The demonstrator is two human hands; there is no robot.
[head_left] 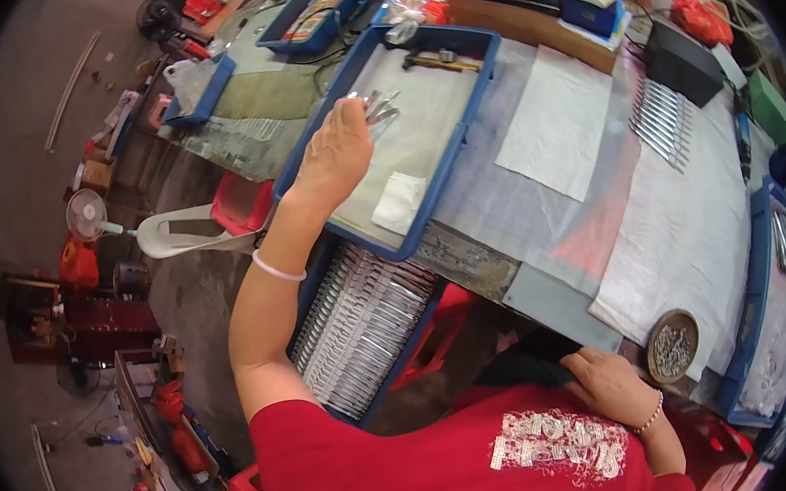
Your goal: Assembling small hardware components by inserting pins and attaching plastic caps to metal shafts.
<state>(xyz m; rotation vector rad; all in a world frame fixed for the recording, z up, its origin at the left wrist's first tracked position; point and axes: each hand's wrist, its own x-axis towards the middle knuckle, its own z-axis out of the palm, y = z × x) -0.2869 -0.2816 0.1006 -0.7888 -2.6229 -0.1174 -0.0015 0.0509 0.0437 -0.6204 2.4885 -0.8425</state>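
While the left hand (339, 151) is closed around slim metal pieces (383, 110), pointing lengthwise forward and rightward from it above the blue tray (430, 138), the right hand (618, 387), whose grip I cannot tell, lies well apart.

What I notice first is the bright red, short-sleeved cloth top (386, 464) on the person at the near side, its left sleeve (283, 426) ending above the elbow. Toward the right of the fabric sits a whitish, speckled decoration (559, 447), blocky shapes set among fine scribbled flecks. A smooth, pale, ring-shaped bangle (279, 269) circles the left wrist, and a thin bracelet of small round beads (655, 411) goes round the right one. Both hands are ungloved, with rounded fingers.
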